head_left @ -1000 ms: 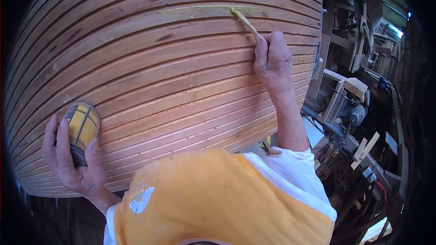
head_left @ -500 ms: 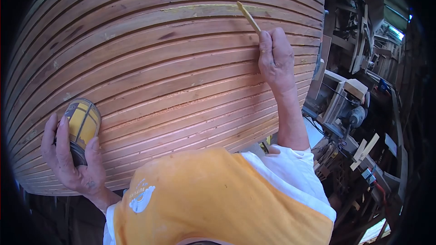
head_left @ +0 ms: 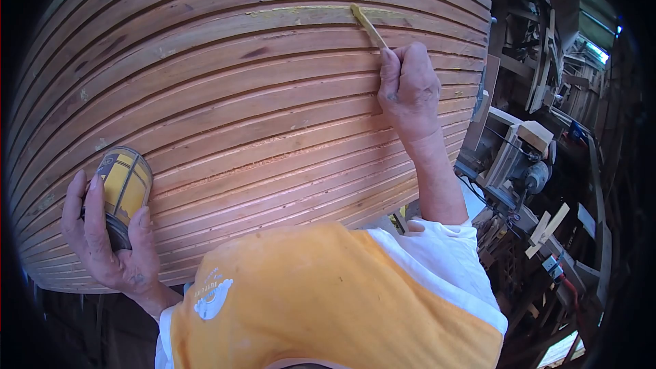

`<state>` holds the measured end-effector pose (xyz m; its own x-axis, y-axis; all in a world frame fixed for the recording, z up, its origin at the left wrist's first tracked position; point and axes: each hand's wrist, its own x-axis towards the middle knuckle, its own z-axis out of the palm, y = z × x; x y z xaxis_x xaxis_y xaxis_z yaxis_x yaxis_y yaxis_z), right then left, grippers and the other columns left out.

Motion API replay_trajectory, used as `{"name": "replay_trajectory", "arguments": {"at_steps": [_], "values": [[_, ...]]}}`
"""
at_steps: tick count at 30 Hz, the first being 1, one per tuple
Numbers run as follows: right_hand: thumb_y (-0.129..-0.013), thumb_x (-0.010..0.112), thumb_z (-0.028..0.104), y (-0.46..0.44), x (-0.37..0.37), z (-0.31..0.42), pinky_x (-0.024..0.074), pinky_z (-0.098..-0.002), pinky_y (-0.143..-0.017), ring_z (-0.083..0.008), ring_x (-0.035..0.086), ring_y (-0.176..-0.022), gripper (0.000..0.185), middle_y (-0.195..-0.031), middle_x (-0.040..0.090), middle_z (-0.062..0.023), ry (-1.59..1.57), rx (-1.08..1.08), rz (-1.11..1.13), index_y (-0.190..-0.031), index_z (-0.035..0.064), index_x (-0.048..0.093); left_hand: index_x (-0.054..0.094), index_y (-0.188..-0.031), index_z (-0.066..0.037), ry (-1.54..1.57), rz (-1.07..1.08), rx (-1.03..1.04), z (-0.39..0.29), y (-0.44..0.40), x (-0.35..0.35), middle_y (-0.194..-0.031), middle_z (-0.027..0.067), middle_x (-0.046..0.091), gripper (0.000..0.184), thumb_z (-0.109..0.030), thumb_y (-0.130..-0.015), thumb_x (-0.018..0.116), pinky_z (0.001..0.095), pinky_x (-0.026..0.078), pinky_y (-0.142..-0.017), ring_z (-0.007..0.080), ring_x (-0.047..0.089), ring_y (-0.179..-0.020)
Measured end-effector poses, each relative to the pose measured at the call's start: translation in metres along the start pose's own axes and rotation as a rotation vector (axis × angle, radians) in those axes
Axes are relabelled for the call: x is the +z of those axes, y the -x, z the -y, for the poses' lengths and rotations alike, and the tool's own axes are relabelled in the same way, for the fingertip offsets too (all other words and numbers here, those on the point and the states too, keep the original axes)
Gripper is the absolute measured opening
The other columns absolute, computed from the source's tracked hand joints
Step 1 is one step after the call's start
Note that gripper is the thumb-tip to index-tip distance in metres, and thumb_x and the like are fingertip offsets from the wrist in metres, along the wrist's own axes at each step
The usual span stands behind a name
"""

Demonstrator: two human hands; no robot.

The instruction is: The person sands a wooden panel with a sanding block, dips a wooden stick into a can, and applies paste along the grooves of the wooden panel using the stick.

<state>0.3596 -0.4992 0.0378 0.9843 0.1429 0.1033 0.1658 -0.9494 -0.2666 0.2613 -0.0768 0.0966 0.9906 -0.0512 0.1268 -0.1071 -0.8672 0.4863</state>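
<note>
My right hand (head_left: 412, 89) grips a thin wooden stick (head_left: 371, 31) between thumb and fingers. Yellowish paste coats the stick's tip, which meets the upper edge of a plank smeared with yellow paste (head_left: 301, 15). At lower left, my left hand (head_left: 113, 246) is wrapped around a yellow-and-dark can (head_left: 125, 184); its contents cannot be made out. The can is in front of the curved hull of wooden planks (head_left: 273, 99), with dark seams running between the planks.
To the right lies a cluttered workshop with a grey power tool (head_left: 536, 176), a wooden block (head_left: 535, 135) and crossed wood strips (head_left: 547, 231). A red cable (head_left: 569, 283) hangs below them. My orange-and-white shirt (head_left: 335, 287) fills the bottom.
My right hand has shifted slightly left, carrying the stick's tip a little left and down along the plank edge. My left hand and the can stay almost still.
</note>
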Motion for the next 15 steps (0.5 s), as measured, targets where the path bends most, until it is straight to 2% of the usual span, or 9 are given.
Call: {"name": "replay_trajectory", "arguments": {"at_steps": [5, 11, 15], "values": [[-0.101, 0.068, 0.013, 0.007, -0.003, -0.003, 0.0492, -0.0491, -0.061, -0.0395, 0.063, -0.071, 0.015, -0.082, 0.059, -0.0161, -0.076, 0.043, -0.014, -0.097, 0.0038, 0.057, 0.067, -0.140, -0.004, 0.006, -0.010, 0.000, -0.001, 0.000, 0.001, -0.143, 0.0231, 0.058, 0.054, -0.019, -0.089, 0.078, 0.0461, 0.049, -0.109, 0.0360, 0.059, -0.128], [-0.101, 0.066, 0.008, 0.000, 0.004, 0.006, 0.0489, -0.0486, -0.062, -0.0400, 0.063, -0.071, 0.012, -0.082, 0.059, -0.0173, -0.014, -0.069, -0.043, -0.098, 0.0021, 0.056, 0.067, -0.140, -0.005, -0.010, -0.003, 0.001, 0.000, 0.001, 0.000, -0.143, 0.0229, 0.058, 0.055, -0.020, -0.089, 0.079, 0.0456, 0.050, -0.108, 0.0356, 0.059, -0.127], [-0.102, 0.065, 0.008, 0.011, -0.005, -0.001, 0.0488, -0.0495, -0.061, -0.0414, 0.062, -0.070, 0.012, -0.080, 0.059, -0.0184, -0.104, 0.068, 0.028, -0.097, 0.0026, 0.056, 0.066, -0.140, -0.005, -0.003, -0.009, 0.020, 0.002, 0.000, 0.000, -0.143, 0.0229, 0.059, 0.055, -0.021, -0.089, 0.079, 0.0457, 0.050, -0.108, 0.0361, 0.060, -0.127]]}}
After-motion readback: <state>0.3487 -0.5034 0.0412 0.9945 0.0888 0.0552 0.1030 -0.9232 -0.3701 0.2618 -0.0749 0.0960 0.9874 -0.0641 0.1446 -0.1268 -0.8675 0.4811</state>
